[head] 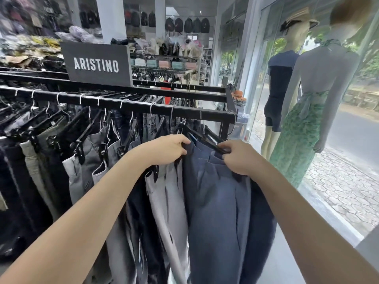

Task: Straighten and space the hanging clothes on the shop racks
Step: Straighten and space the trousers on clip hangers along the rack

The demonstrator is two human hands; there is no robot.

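A black metal rack rail (127,104) runs from the left to a corner post at the right, with several trousers hanging from it on black clip hangers. Navy blue trousers (215,201) hang near the rail's right end. My left hand (168,149) grips the left end of their black hanger at the waistband. My right hand (235,157) pinches the hanger's right clip (220,149). Light grey trousers (164,193) hang just left of the navy pair, touching them. Grey, olive and black trousers (82,165) hang further left, crowded and slanted.
A dark sign reading ARISTINO (96,64) stands on the rack top. Two dressed mannequins (303,111) stand at the right by the shop window (348,140). Shelves with bags (184,25) and more racks fill the back. Grey floor (283,253) runs between rack and window.
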